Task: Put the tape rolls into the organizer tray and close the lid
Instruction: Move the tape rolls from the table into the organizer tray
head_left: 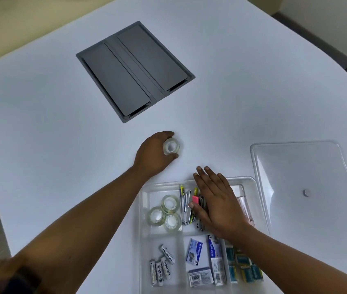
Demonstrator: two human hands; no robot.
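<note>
Left hand (154, 154) out on the white table (41, 124), beyond the far rim of the tray, fingers curled around 1 clear round tape roll (171, 147), thumb on its near side. Roll held at the fingertips, hole facing the camera; whether it touches the tabletop cannot be told.

Right hand (217, 200) spread flat, palm down, fingers loose and gripping nothing, lying over the far middle compartment of the clear plastic organizer tray (144, 213). Under and beside it: a cluster of metal clips and pens with yellow tips (186, 202), plus 1 small pink eraser-like block (195, 199) at the thumb.

3 more clear tape rolls (166, 214) already in the tray's far left compartment, overlapping one another. Near left compartment: 4 white cylindrical batteries (162, 266). Near middle: small blue-and-white cardboard boxes (202, 262). Near right: teal and yellow packets (244, 268), partly hidden by the right forearm.

Clear rectangular plastic lid (300, 187) with a small round knob, lying flat on the table just right of the tray, off it. Farther back, well apart from both hands: a dark grey recessed panel (135, 72) with 2 flaps, set into the tabletop.
</note>
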